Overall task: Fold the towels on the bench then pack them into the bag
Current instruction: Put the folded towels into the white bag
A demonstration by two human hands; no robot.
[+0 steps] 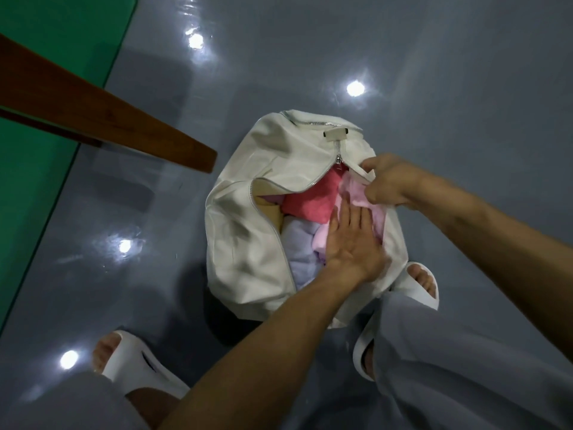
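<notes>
A glossy grey floor [434, 72] fills the view, with the end of a brown wooden bench [108, 119] slanting in from the left. A white zip bag [248, 237] stands unzipped on the floor between two white slippers [139, 367]. Inside it lie a coral towel [310, 203], a lavender towel [297, 246] and a pale pink towel [353, 190]. The left hand [350, 243] presses flat on the pink towel, its fingers [347, 218] straight. The right hand [390, 181] has its fingers curled, pinching the bag's zipped rim beside the zip slider [339, 158].

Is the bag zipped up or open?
Open. The white bag gapes along its zipper; a pink towel and a lilac towel show inside.
</notes>
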